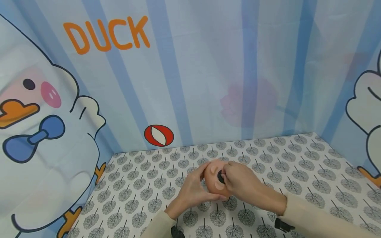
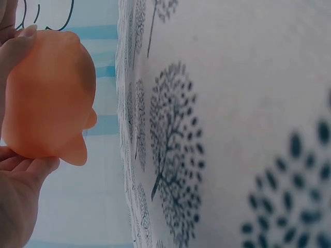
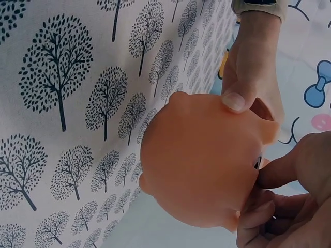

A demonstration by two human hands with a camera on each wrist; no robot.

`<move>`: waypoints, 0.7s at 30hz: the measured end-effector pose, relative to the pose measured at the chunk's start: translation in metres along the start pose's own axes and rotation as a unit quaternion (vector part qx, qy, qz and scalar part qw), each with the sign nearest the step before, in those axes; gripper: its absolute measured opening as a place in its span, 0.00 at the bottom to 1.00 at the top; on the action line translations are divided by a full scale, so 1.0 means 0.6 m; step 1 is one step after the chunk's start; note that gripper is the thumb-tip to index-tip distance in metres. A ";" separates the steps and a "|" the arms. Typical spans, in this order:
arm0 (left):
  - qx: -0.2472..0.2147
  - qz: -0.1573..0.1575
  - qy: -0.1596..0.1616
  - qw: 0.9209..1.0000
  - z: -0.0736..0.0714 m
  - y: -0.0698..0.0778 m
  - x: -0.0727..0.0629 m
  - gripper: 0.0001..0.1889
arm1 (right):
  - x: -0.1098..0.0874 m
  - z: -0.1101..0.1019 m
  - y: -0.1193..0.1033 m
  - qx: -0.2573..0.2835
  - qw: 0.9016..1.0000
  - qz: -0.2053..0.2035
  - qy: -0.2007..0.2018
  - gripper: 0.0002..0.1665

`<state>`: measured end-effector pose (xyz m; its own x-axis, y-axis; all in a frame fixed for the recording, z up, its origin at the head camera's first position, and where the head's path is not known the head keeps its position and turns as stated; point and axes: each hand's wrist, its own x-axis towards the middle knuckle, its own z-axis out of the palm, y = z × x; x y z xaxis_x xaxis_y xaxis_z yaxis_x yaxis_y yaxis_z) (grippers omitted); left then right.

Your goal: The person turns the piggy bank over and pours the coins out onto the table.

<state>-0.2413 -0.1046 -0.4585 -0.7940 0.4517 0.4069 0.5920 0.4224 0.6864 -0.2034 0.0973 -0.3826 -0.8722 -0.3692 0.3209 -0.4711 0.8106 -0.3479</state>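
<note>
Fingers [image 1: 200, 170] around peach figure [image 1: 211, 181], disc [image 1: 220, 177] toward head camera, long axis unclear

A blue-striped curtain [image 1: 205, 76] printed with a white duck [image 1: 44, 185], orange lettering [image 1: 105, 34] and a red ball [image 1: 159, 135] hangs behind a tree-patterned cloth [image 1: 162, 213].

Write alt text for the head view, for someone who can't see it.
A left hand grips a rounded orange figure while the right hand pinches at a black disc on it. A tree-print cloth lies below, a striped blue backdrop behind.
</note>
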 end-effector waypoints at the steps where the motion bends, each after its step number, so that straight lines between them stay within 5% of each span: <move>1: 0.004 0.000 -0.001 1.000 0.000 0.000 0.000 0.62 | -0.001 0.001 0.001 -0.001 1.000 -0.007 0.001 0.09; 13: 0.022 -0.026 -0.006 0.999 -0.006 -0.001 0.002 0.64 | 0.000 -0.009 0.007 0.039 0.999 -0.005 0.000 0.04; 21: -0.007 -0.034 -0.011 0.999 -0.010 -0.002 0.005 0.61 | 0.003 -0.034 0.019 0.056 0.998 -0.009 0.010 0.03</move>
<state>-0.2450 -0.1083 -0.4546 -0.8294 0.4391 0.3453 0.5339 0.4413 0.7212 -0.2076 0.1153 -0.3678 -0.8611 -0.3735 0.3449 -0.4996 0.7469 -0.4387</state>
